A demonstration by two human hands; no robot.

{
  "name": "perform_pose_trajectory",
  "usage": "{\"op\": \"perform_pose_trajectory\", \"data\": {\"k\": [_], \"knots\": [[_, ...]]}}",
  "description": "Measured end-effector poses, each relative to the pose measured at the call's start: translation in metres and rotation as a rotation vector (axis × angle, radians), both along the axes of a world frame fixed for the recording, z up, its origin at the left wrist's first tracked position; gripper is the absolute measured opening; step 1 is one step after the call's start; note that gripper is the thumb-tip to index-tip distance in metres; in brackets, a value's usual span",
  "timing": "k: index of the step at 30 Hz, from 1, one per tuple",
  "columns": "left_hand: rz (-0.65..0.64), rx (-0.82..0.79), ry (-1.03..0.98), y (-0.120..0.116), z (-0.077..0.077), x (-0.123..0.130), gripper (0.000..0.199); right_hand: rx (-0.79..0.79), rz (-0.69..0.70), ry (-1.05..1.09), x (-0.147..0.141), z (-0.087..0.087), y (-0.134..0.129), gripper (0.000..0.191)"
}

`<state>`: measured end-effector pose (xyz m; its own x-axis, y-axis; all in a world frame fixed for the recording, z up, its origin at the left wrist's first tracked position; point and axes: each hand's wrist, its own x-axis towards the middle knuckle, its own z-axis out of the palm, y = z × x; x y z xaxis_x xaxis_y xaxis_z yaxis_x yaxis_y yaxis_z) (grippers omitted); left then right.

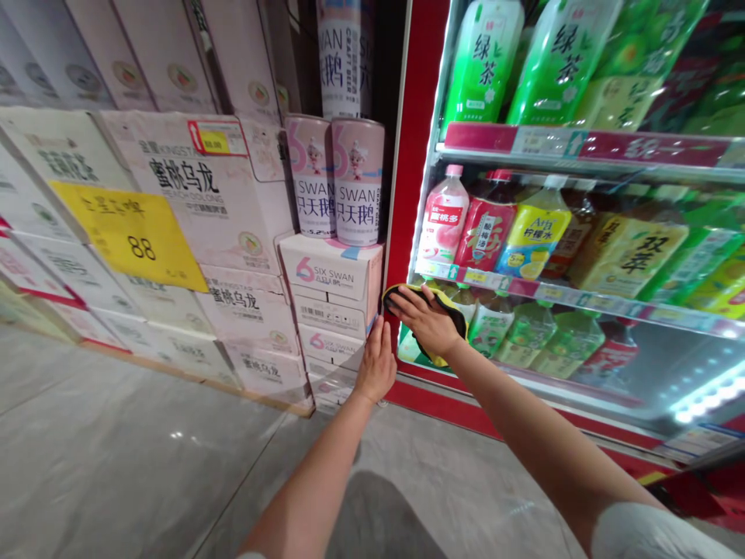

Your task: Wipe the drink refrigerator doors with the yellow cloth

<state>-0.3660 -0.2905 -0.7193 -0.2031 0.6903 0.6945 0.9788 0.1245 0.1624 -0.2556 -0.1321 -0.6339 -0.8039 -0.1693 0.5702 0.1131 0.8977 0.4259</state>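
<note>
My right hand lies flat over a yellow and black cleaning cloth and presses it to the lower left part of the drinks fridge's glass, by the red frame. Just to its left, my left hand has its fingers stretched upward and rests at the fridge's edge, beside a stack of white Six Swan boxes. Nothing shows in the left hand. Part of the cloth is hidden under my right fingers.
Behind the glass stand shelves of bottled drinks, with green tea bottles on top and a pink peach drink bottle below. Tall beer cans stand on the boxes. Stacked cartons with a yellow price sign fill the left, above grey floor.
</note>
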Motion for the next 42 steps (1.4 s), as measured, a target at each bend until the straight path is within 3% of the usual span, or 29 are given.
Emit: {"op": "perform_pose_trajectory", "data": {"k": [3, 6, 8, 11, 13, 15, 18, 20, 22, 25, 29, 32, 36, 39, 42], "knots": [[0.014, 0.031, -0.021, 0.003, 0.000, 0.002, 0.086, -0.053, -0.050, 0.055, 0.000, -0.012, -0.005, 0.050], [0.019, 0.054, -0.032, 0.006, 0.001, 0.002, 0.083, -0.027, -0.004, -0.051, -0.002, -0.038, -0.010, 0.041], [0.016, 0.075, -0.027, 0.008, 0.005, 0.003, 0.082, -0.019, 0.015, -0.082, -0.002, -0.045, -0.011, 0.036], [0.027, 0.108, -0.003, 0.015, 0.013, 0.006, 0.083, -0.087, -0.044, 0.047, 0.010, -0.034, -0.004, 0.045], [0.037, 0.111, 0.023, 0.021, 0.019, 0.010, 0.085, -0.167, -0.151, 0.185, 0.029, -0.024, 0.005, 0.054], [0.025, 0.096, 0.043, 0.028, 0.025, 0.016, 0.088, -0.254, -0.298, 0.341, 0.054, -0.027, 0.014, 0.057], [-0.031, 0.063, 0.048, 0.039, 0.031, 0.024, 0.090, -0.302, -0.432, 0.493, 0.086, -0.058, 0.021, 0.050], [-0.060, 0.052, 0.044, 0.047, 0.033, 0.029, 0.090, -0.254, -0.377, 0.386, 0.097, -0.080, 0.019, 0.049], [-0.075, 0.061, 0.042, 0.055, 0.035, 0.033, 0.090, -0.217, -0.296, 0.224, 0.097, -0.087, 0.016, 0.051], [-0.091, 0.107, 0.051, 0.067, 0.038, 0.040, 0.087, -0.227, -0.267, 0.151, 0.092, -0.064, 0.019, 0.055], [-0.161, 0.153, 0.133, 0.081, 0.046, 0.054, 0.088, -0.258, -0.397, 0.378, 0.113, -0.023, 0.041, 0.055], [-0.211, 0.161, 0.182, 0.089, 0.050, 0.065, 0.088, -0.205, -0.448, 0.487, 0.145, -0.034, 0.054, 0.050], [-0.252, 0.151, 0.179, 0.098, 0.048, 0.077, 0.087, -0.137, -0.374, 0.358, 0.168, -0.065, 0.055, 0.047], [-0.267, 0.149, 0.187, 0.106, 0.044, 0.087, 0.086, -0.146, -0.366, 0.284, 0.172, -0.055, 0.061, 0.049], [-0.265, 0.162, 0.212, 0.113, 0.041, 0.099, 0.085, -0.185, -0.485, 0.429, 0.186, -0.031, 0.077, 0.049]]}}
